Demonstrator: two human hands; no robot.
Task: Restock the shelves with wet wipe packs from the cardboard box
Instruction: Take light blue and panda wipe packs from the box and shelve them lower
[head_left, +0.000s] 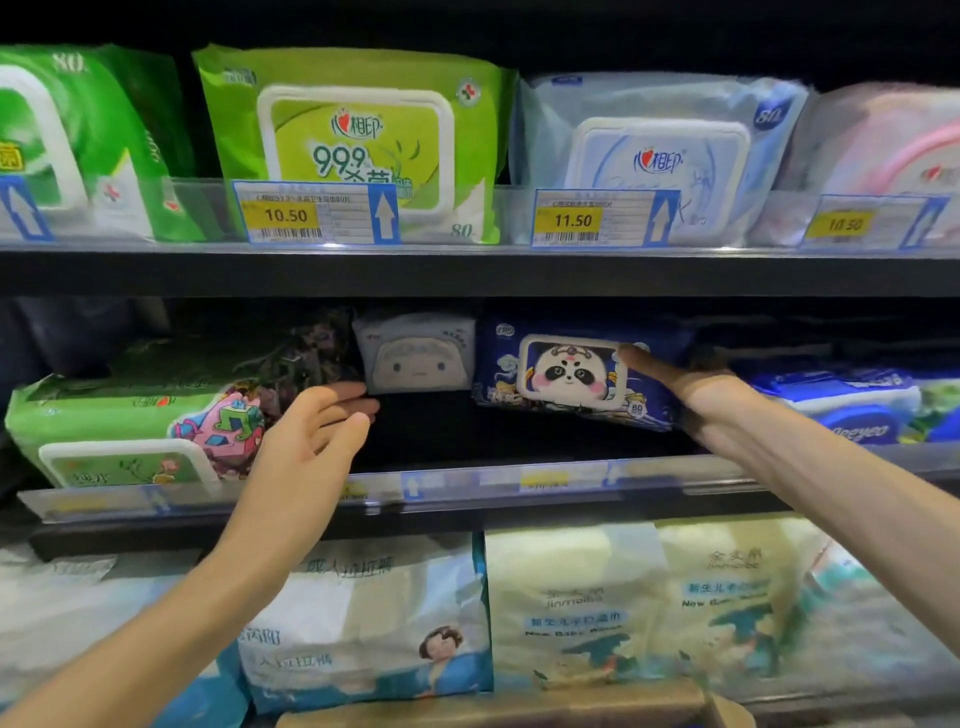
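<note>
My right hand (691, 387) grips the right end of the dark blue panda pack (576, 376), thumb across its front, holding it inside the middle shelf (467, 483) just off the floor of the bay. My left hand (317, 421) is released, fingers straight, reaching toward the small grey pack (415, 358) standing further back. I'd steady that grey pack with the left fingers, slide the panda pack straight back beside it, lid facing out, and keep its lower edge level before letting go.
</note>
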